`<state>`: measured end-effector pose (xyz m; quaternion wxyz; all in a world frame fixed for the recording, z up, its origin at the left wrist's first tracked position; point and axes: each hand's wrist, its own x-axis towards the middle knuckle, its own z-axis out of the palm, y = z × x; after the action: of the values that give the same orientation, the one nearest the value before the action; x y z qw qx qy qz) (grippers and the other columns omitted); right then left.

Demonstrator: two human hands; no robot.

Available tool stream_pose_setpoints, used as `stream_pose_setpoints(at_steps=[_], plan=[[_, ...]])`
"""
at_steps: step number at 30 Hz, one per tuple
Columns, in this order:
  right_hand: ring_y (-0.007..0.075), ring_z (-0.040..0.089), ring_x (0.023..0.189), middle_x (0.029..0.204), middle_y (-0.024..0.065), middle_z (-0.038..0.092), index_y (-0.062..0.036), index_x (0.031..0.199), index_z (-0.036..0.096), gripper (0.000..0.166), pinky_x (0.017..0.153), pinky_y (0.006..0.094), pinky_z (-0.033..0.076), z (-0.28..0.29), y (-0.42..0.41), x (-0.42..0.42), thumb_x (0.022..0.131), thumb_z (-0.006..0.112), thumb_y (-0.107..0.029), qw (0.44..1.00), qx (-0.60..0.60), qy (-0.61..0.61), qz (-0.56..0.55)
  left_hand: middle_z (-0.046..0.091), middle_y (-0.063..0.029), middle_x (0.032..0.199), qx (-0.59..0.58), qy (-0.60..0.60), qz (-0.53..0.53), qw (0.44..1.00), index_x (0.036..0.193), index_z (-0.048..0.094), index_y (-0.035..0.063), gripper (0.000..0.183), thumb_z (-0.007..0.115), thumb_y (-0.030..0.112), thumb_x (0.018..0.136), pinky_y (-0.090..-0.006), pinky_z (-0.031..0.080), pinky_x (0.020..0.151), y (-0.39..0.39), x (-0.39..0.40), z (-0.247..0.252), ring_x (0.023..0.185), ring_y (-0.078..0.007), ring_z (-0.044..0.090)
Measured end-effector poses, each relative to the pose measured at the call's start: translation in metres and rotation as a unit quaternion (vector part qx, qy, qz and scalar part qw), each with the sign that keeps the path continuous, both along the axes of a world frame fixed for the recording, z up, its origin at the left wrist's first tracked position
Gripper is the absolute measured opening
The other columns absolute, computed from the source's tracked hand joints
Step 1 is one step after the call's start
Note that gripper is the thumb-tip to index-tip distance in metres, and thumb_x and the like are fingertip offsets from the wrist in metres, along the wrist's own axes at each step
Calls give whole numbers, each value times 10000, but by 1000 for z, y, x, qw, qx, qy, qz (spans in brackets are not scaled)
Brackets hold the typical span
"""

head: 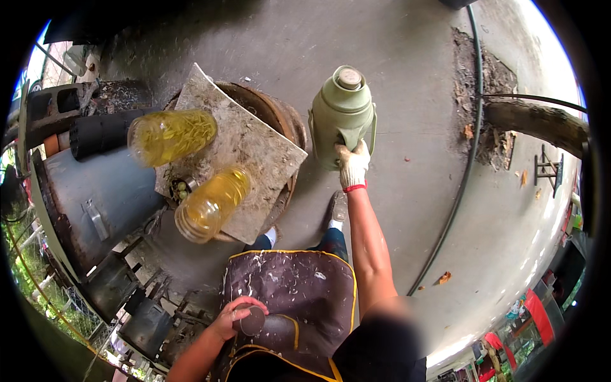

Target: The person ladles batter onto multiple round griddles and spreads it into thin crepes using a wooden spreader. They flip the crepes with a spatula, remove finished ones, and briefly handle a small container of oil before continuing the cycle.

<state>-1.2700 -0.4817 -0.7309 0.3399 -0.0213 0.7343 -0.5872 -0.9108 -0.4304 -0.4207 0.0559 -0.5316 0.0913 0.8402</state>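
My right hand (pixel 353 164), in a white knit glove with a red cuff, grips the handle of a pale green vacuum flask (pixel 341 114) with a stopper in its top. My left hand (pixel 241 317), bare, holds a dark round lid (pixel 251 321) close to my stained apron (pixel 291 286). At the left, a square board (pixel 267 157) lies over a rusty round drum. Two clear jars stand on it: one (pixel 172 136) with yellow liquid and leaves, the other (pixel 212 203) with yellow liquid. Between them sits a small metal cup (pixel 184 187) holding round green pieces.
A grey metal barrel (pixel 102 196) and a black ribbed pipe (pixel 107 132) are left of the board. A dark hose (pixel 465 176) crosses the concrete floor at right, near a log (pixel 534 117) and a small folding stool (pixel 549 169).
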Motion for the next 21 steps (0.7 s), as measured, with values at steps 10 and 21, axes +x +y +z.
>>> stream_pose_setpoints(at_steps=[10,21], plan=[[174,555,896,1021,81,595,-2,1126,509,473,830,292,438,-45,16,29,677,652,34,996,-81,-49,1,566,-196,1090,-43,-26,28,998,1087,515,-34,469,628,266,744,-384,459,877,-20,7,-16,1017,-273,565],[112,552,644,838,60,649,-39,996,557,371,597,259,459,-58,101,82,676,744,-13,987,139,-71,39,549,-201,1102,-71,30,80,994,1083,512,-33,443,591,274,773,-389,438,909,-27,2,2,1043,-288,552]])
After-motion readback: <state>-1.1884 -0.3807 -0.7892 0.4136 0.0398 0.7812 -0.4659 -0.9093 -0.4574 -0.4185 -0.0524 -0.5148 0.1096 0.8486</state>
